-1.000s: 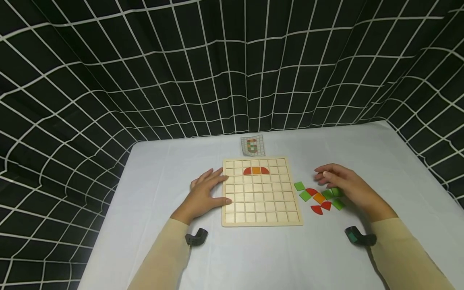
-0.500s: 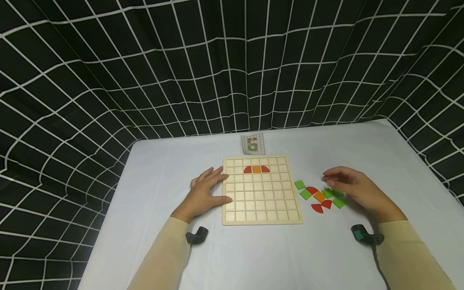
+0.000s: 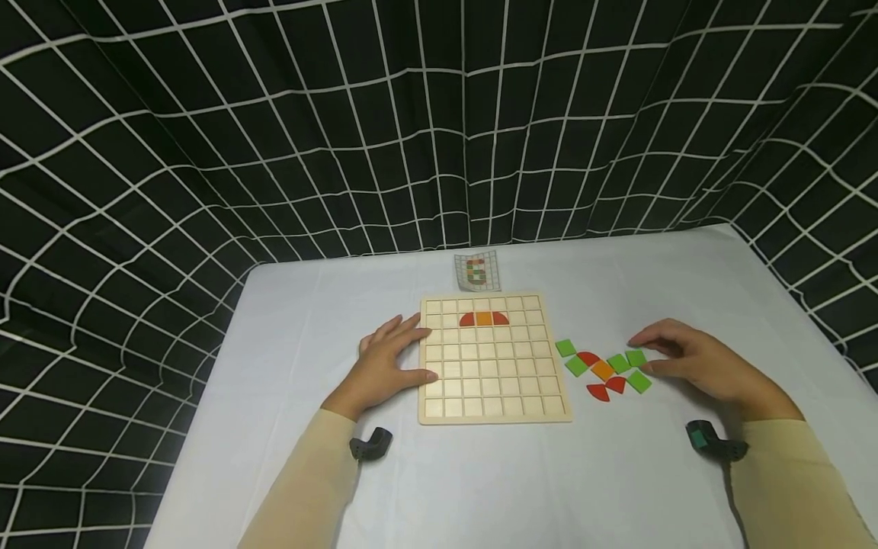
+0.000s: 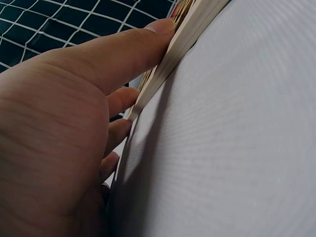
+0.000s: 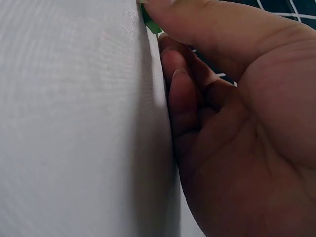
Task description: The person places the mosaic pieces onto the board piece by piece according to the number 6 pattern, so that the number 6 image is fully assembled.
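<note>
Against spread left grip (image 3: 386,368), pale square wooden grid board (image 3: 491,369); beside right grip (image 3: 706,366) (pinch indeterminable), green square tile (image 3: 635,357).

Card (image 3: 478,271) behind board (image 3: 472,389); three tiles (image 3: 483,319) in board; loose tiles (image 3: 603,370) right.

Pale wooden gridded board (image 3: 491,368) lying flat, with orange square (image 3: 483,319) between two red quarter-rounds (image 3: 466,319) in the second row from the far edge, and, clustered just rightward, five green squares (image 3: 576,367), three red wedges (image 3: 597,392), one orange tile (image 3: 603,370).
</note>
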The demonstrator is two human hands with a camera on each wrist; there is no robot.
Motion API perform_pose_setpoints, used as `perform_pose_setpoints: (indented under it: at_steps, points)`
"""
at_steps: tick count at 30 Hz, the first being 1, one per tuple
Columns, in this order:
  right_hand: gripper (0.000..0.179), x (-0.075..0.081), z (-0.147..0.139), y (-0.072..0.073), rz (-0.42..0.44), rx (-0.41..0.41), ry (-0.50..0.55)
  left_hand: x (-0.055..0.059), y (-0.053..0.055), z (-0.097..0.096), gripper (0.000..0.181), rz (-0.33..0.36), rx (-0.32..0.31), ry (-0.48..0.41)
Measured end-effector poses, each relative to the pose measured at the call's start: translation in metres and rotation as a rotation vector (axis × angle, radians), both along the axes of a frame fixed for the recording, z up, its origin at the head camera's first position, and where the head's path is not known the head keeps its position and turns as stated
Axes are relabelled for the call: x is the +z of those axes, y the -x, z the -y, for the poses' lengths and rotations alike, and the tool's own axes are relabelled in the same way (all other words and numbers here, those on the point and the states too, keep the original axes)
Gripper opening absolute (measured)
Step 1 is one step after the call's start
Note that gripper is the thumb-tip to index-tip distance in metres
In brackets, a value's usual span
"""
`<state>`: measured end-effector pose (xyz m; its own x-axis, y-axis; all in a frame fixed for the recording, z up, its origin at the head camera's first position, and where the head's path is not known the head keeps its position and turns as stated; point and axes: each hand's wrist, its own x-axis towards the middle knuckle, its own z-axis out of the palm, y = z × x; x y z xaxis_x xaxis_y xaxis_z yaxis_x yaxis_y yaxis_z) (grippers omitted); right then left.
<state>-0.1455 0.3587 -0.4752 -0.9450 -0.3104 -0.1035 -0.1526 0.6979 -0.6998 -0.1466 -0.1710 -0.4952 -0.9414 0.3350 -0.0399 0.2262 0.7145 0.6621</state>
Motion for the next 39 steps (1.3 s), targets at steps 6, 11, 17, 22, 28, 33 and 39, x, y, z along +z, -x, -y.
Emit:
perform_pose_setpoints:
  at_steps: [6,11,17,22,28,33,39]
  points:
    - [0.021,-0.001,0.005,0.001,-0.030,-0.013,-0.030,0.000,0.000,0.001,0.079,0.000,0.000,0.005]
    - [0.020,-0.003,0.007,0.001,-0.024,-0.028,-0.011,0.001,0.000,0.001,0.080,0.002,-0.001,0.007]
    - [0.019,-0.006,0.006,0.002,-0.017,-0.073,-0.022,0.001,0.001,0.001,0.080,-0.002,-0.003,0.010]
    - [0.014,-0.010,0.000,0.002,-0.055,-0.100,0.001,0.002,0.000,0.001,0.080,-0.004,0.000,0.007]
    - [0.023,-0.008,0.001,-0.001,-0.059,-0.154,0.024,-0.001,0.001,0.001,0.080,0.003,0.004,0.008]
    - [0.029,-0.006,0.003,-0.002,-0.061,-0.204,0.033,-0.002,0.001,0.001,0.080,-0.002,0.006,0.001]
    - [0.026,-0.003,0.009,-0.002,-0.092,-0.206,0.091,-0.003,0.000,0.001,0.080,-0.003,0.009,0.002]
